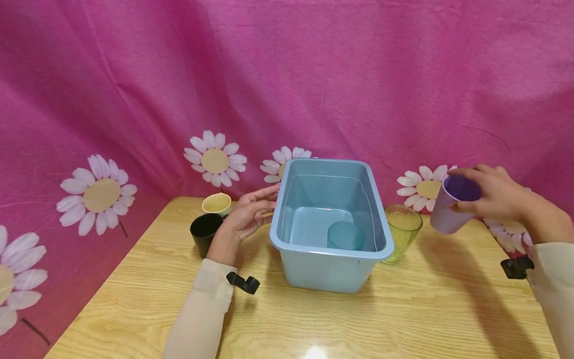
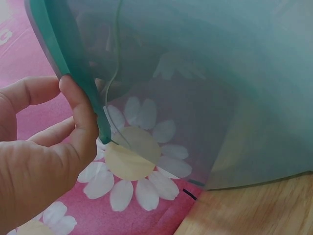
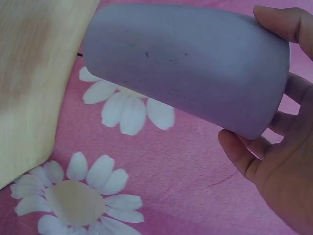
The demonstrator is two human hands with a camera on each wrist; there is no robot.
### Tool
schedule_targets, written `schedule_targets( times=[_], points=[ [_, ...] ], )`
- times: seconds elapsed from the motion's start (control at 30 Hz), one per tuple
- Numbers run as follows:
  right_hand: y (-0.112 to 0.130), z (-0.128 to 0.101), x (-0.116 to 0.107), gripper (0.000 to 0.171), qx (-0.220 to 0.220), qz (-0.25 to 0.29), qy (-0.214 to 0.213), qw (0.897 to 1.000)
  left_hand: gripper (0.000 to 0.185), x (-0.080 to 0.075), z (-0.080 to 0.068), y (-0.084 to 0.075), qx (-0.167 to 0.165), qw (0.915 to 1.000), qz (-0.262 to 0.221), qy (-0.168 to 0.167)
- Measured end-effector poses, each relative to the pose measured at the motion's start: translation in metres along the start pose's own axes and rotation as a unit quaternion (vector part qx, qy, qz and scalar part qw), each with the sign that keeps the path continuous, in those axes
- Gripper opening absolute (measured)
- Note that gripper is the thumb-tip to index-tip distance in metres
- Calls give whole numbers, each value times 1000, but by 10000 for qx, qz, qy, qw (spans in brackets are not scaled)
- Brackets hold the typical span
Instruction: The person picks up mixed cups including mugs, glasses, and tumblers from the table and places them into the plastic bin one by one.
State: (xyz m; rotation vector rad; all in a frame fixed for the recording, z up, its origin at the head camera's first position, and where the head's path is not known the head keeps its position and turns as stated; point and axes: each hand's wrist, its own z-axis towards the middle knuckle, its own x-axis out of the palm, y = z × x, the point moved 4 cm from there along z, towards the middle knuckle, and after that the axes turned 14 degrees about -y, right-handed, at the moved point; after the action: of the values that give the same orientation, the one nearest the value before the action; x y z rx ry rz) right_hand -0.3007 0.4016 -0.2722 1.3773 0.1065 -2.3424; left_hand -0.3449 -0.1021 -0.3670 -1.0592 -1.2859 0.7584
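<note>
In the head view, a grey-blue plastic basin (image 1: 291, 274) stands on the table with a teal, round-ended cup (image 1: 346, 236) inside it. My left hand (image 1: 248, 218) is at the basin's left rim. The left wrist view shows the thumb and fingers of this hand (image 2: 49, 147) holding the rim edge (image 2: 73, 54). On the right, my right hand (image 1: 498, 197) grips a purple cup (image 1: 448, 214) near its mouth, tilted and above the table. The right wrist view has this cup (image 3: 181, 63) lying across it, the fingers around its rim end.
A green see-through cup (image 1: 403, 232) stands just right of the basin. To the left are a black cup (image 1: 204, 234) and a pale yellow cup (image 1: 217, 203), partly behind my left arm. A pink flowered cloth (image 1: 314, 75) hangs behind the wooden table (image 1: 426, 309).
</note>
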Motion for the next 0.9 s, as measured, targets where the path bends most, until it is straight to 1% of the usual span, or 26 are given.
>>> schedule_targets(
  times=[0.17,0.37,0.67,0.9],
  points=[
    [4,7,-7,77,-275,12,-240,9993,56,-1,0,0,-6,10000,11,46],
    [11,13,-13,76,-324,0,-280,9991,56,-1,-1,0,-6,10000,-12,55],
    [26,25,-25,75,-612,-16,-468,9970,56,0,-1,-1,28,10000,-33,87],
    [38,33,-30,76,-785,-13,-584,9952,57,1,-1,0,39,10000,-17,77]
  ],
)
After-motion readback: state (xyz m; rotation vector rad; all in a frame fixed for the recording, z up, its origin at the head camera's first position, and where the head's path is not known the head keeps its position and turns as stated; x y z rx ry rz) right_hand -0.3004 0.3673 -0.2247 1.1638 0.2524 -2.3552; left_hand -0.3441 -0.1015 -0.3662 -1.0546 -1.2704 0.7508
